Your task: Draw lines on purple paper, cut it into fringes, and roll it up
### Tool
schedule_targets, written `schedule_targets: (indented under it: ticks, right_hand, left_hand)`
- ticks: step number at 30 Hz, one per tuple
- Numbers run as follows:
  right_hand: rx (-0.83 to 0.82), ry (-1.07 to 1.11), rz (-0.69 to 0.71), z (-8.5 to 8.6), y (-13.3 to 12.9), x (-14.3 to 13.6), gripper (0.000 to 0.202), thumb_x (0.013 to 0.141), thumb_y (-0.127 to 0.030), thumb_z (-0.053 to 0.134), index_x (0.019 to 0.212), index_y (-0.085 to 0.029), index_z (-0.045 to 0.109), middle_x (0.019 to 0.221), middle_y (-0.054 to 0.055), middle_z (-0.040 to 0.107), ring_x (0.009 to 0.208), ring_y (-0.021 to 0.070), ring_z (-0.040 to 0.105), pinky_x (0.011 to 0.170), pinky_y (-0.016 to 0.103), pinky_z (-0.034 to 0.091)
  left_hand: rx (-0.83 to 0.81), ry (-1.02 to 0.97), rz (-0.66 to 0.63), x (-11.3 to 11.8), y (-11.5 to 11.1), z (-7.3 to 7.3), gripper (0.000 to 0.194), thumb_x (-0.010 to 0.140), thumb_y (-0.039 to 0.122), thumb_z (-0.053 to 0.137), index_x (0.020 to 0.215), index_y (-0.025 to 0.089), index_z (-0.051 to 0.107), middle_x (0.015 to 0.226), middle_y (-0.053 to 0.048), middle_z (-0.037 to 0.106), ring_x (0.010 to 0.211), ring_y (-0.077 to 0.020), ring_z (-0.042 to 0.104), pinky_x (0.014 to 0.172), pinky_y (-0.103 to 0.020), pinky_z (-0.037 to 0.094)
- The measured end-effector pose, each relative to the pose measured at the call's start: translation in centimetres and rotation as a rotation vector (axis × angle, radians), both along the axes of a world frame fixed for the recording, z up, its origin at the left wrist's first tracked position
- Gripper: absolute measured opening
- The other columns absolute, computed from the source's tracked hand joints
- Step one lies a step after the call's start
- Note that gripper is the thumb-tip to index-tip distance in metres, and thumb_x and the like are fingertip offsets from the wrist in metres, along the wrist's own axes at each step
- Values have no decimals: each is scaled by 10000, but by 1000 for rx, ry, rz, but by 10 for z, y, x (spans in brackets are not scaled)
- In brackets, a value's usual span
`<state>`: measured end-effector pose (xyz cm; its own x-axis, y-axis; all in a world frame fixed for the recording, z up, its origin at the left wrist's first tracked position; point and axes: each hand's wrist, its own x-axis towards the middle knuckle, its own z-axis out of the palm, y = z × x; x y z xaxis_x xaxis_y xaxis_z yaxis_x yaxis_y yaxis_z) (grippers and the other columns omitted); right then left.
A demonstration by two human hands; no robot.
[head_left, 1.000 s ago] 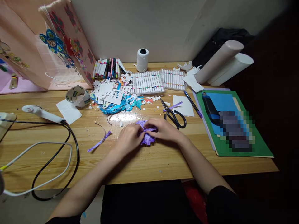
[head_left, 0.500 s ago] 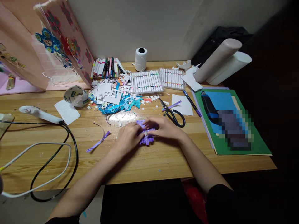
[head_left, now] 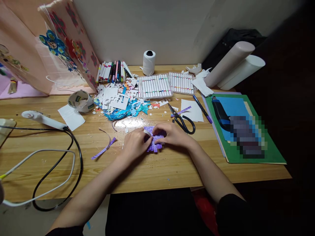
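Observation:
A purple paper piece (head_left: 155,144) made of several strips lies flat on the table, low and central in the head view. My left hand (head_left: 136,141) grips its left side with fingers pressed together. Beside those fingertips, one strip end curls up and shows a white underside (head_left: 147,132). On the right, my right hand (head_left: 172,135) bends over the same piece, thumb and fingers pinching it. Both hands hide much of its edges. Black-handled scissors (head_left: 184,124) lie just beyond my right hand, partly over a loose purple strip.
Loose purple strips (head_left: 103,150) lie left of my hands. Paper scraps (head_left: 115,98), a tape roll (head_left: 80,101) and marker sets (head_left: 155,87) stand behind. A glue gun (head_left: 44,120) with cables is at left, a green folder (head_left: 256,144) at right.
The small white spot between my fingertips has gone; a white curled strip end now rises by my left fingers. Both hands have barely moved.

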<state>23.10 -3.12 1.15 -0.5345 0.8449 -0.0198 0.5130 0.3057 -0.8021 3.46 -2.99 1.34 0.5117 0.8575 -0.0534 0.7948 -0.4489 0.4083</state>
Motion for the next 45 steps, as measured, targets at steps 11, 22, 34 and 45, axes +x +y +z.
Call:
schedule_targets:
  ticks: [11, 22, 34, 45]
  right_hand:
    - [111, -114, 23, -5, -4, -9, 278, 666, -196, 703, 882, -195, 528, 927, 43, 529, 916, 213, 500, 802, 323, 430]
    - [-41, 6, -112, -3, 1, -3, 84, 875, -211, 564, 929, -196, 626, 891, 43, 671, 798, 163, 613, 736, 303, 480]
    - [64, -27, 87, 0, 2, 4, 302, 748, -96, 654, 1029, -207, 629, 985, 39, 650, 947, 187, 579, 853, 329, 455]
    - [142, -103, -103, -7, 2, -7, 88, 840, -119, 550, 781, -176, 582, 792, 36, 602, 742, 161, 553, 692, 290, 426]
  left_hand:
    - [-3, 35, 1, 1, 0, 1, 223, 882, 322, 519, 865, 176, 688, 830, -68, 679, 782, -203, 623, 618, -275, 400]
    - [-54, 25, -12, 0, 0, 5, 217, 894, 302, 498, 924, 187, 679, 872, -77, 683, 825, -220, 626, 651, -301, 431]
    - [-60, 28, -12, 1, 0, 5, 213, 891, 276, 489, 914, 179, 678, 899, -84, 686, 848, -225, 627, 669, -307, 442]
    - [-50, 22, -33, 1, 0, 11, 229, 891, 295, 478, 893, 181, 677, 911, -74, 682, 835, -220, 626, 666, -316, 431]
